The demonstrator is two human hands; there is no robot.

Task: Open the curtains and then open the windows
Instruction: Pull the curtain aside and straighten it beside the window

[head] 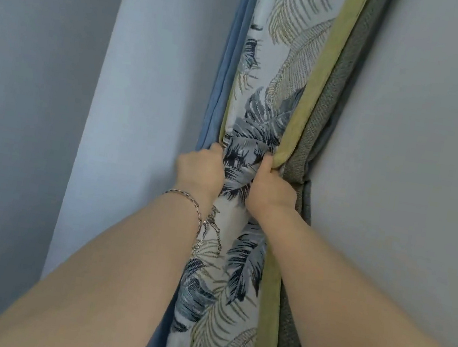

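A gathered curtain (278, 71) hangs in a narrow bundle down the middle of the head view. It has a white panel with blue and olive leaf prints, a blue edge on the left, and yellow-green and grey strips on the right. A band of the same leaf fabric (244, 152) wraps across the bundle. My left hand (200, 169), a thin bracelet on its wrist, grips the bundle's left side at the band. My right hand (272, 185) grips the right side, fingers curled behind the yellow-green strip. No window is in view.
Pale blue-grey walls (143, 101) flank the curtain on both sides, with a darker wall face at the far left. A dark cord or tie hangs at the bundle's right edge (307, 197).
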